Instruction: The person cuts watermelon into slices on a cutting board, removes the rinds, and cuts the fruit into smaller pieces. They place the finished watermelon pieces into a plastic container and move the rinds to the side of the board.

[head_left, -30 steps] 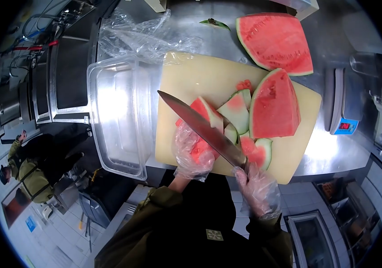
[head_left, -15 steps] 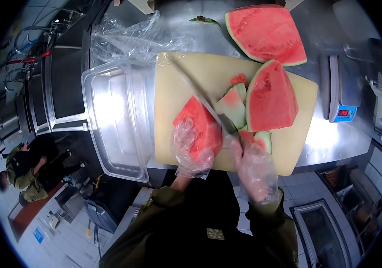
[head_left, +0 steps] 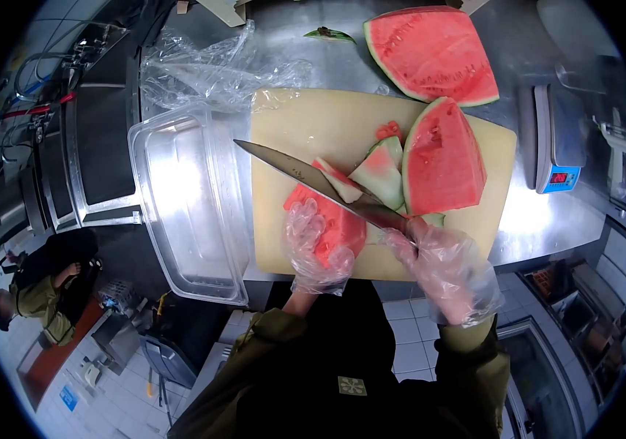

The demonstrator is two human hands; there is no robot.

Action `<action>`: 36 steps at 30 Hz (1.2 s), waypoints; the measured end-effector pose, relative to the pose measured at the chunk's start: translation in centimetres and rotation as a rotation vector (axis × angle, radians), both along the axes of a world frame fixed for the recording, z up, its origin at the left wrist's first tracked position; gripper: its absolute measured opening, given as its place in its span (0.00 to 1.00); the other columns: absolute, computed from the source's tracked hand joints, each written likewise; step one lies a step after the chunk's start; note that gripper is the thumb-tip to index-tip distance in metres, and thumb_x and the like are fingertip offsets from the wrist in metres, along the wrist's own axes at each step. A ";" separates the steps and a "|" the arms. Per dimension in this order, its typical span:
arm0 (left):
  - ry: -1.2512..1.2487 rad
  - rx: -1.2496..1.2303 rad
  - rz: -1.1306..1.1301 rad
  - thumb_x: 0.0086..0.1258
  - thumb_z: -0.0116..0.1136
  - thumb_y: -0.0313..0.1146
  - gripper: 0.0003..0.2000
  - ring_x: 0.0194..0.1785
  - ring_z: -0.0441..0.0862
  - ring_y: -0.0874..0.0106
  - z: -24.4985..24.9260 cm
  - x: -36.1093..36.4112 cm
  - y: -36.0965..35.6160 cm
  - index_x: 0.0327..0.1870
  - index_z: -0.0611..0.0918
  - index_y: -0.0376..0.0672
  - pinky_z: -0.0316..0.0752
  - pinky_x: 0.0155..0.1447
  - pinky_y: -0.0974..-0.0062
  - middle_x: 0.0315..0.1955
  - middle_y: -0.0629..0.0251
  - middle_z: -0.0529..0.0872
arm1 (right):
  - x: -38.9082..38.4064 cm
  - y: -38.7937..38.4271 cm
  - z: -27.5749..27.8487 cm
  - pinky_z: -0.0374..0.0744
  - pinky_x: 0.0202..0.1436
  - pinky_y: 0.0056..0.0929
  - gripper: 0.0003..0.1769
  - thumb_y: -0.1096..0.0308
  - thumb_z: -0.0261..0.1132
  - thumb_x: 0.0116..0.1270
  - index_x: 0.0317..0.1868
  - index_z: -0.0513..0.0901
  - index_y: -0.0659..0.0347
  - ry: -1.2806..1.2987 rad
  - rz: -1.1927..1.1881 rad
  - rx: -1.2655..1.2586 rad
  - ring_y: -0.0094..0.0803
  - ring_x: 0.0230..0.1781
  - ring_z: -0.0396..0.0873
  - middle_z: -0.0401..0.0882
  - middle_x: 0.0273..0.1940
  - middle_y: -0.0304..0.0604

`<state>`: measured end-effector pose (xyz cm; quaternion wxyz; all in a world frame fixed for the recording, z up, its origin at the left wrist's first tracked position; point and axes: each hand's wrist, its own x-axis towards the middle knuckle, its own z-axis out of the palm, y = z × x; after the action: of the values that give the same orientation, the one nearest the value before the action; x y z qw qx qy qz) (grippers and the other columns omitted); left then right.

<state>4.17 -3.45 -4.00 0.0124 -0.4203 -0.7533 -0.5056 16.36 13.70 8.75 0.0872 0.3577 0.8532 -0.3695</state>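
In a clear plastic glove, my left hand (head_left: 311, 245) grips a peeled watermelon chunk (head_left: 343, 235) on the cutting board (head_left: 276, 117). My right hand (head_left: 441, 267), gloved too, is closed around the handle of a long knife (head_left: 291, 167). The blade slants over the chunk, its tip pointing to the upper left. Just beyond the blade lies a cut strip of watermelon rind (head_left: 337, 181). Larger rind pieces (head_left: 380, 172) rest between it and a big watermelon wedge (head_left: 444, 161). Small red watermelon bits (head_left: 388, 130) sit behind them.
Left of the board stands a clear plastic tub (head_left: 153, 219). Crumpled plastic film (head_left: 210, 73) lies behind it. Another watermelon piece (head_left: 433, 55) is on the steel counter at the back, with a digital scale (head_left: 560, 146) to the right. A person (head_left: 38, 293) is in the background at left.
The knife has swung flatter across the chunk, and my right hand has shifted right. A rind strip now lies apart beyond the blade. My left hand keeps hold of the chunk.
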 end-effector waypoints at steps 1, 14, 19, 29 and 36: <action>-0.005 0.001 -0.001 0.54 0.66 0.43 0.28 0.60 0.74 0.46 -0.1 0.0 -0.1 0.56 0.74 0.41 0.67 0.66 0.47 0.58 0.50 0.76 | 0.0 0.1 0.2 0.73 0.24 0.41 0.15 0.54 0.64 0.69 0.35 0.78 0.58 -0.027 0.042 0.085 0.48 0.22 0.74 0.75 0.24 0.49; 0.006 -0.015 -0.012 0.54 0.66 0.47 0.31 0.58 0.74 0.50 -0.7 0.1 -0.4 0.58 0.73 0.40 0.69 0.64 0.51 0.56 0.52 0.77 | -1.8 0.4 -0.1 0.75 0.27 0.36 0.12 0.57 0.64 0.68 0.39 0.80 0.58 0.021 0.422 0.586 0.44 0.27 0.78 0.74 0.24 0.47; -0.029 -0.012 -0.057 0.56 0.65 0.48 0.32 0.58 0.74 0.52 -1.0 0.1 -0.6 0.59 0.73 0.39 0.70 0.63 0.53 0.56 0.53 0.77 | -2.3 -1.0 0.5 0.77 0.36 0.41 0.13 0.59 0.58 0.72 0.45 0.79 0.61 -0.131 0.024 0.145 0.52 0.35 0.78 0.77 0.32 0.54; -0.213 -0.119 -0.126 0.59 0.62 0.49 0.32 0.58 0.75 0.57 -2.7 1.2 -3.4 0.60 0.72 0.37 0.71 0.62 0.57 0.55 0.54 0.77 | 2.8 -8.4 -0.2 0.78 0.39 0.50 0.18 0.54 0.57 0.73 0.49 0.75 0.61 -0.179 -0.415 -0.441 0.59 0.38 0.80 0.81 0.35 0.60; -0.709 -0.415 -0.249 0.64 0.57 0.50 0.31 0.59 0.75 0.59 -7.7 2.9 -11.7 0.61 0.71 0.34 0.73 0.61 0.59 0.56 0.55 0.77 | 3.4 -8.1 -0.2 0.79 0.36 0.49 0.19 0.53 0.58 0.72 0.52 0.73 0.59 -0.106 -0.405 -0.422 0.57 0.35 0.81 0.83 0.36 0.56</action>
<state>7.08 -15.16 -11.67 -0.3932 -0.3017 -0.7404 -0.4540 19.77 5.56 8.54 0.1288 0.5133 0.6631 -0.5294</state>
